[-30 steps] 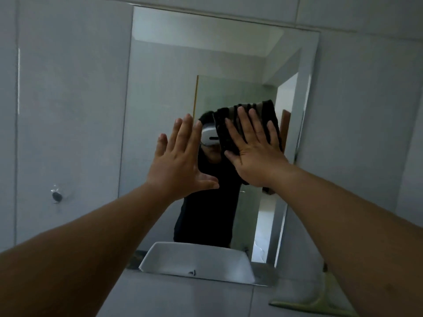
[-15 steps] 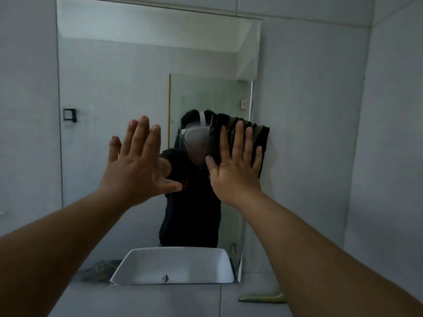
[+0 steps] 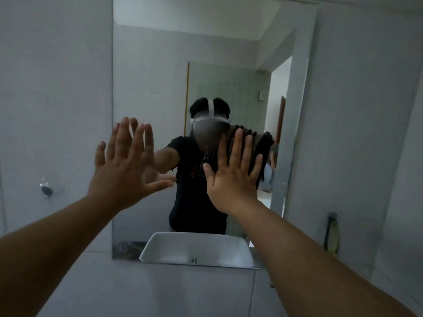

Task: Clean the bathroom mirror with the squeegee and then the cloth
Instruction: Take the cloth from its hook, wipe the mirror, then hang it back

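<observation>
The bathroom mirror [image 3: 151, 72] hangs on the grey tiled wall straight ahead. My right hand [image 3: 233, 177] presses a dark striped cloth [image 3: 258, 143] flat against the glass at mid height, right of centre, fingers straight and spread. My left hand [image 3: 126, 165] is raised with straight, spread fingers at the mirror's left edge, at or close to the glass. The squeegee is not in either hand; a yellow-green tool with a dark handle [image 3: 332, 236] hangs on the wall at the lower right.
A metal peg [image 3: 46, 190] sticks out of the wall left of the mirror. The mirror reflects a white basin [image 3: 196, 250], a person in a black shirt and an open doorway. The room's right wall [image 3: 402, 156] stands close by.
My right hand has slid the cloth down across the glass. My view has swung, so the mirror's right edge and the hanging tool show again. Both hands stay flat.
</observation>
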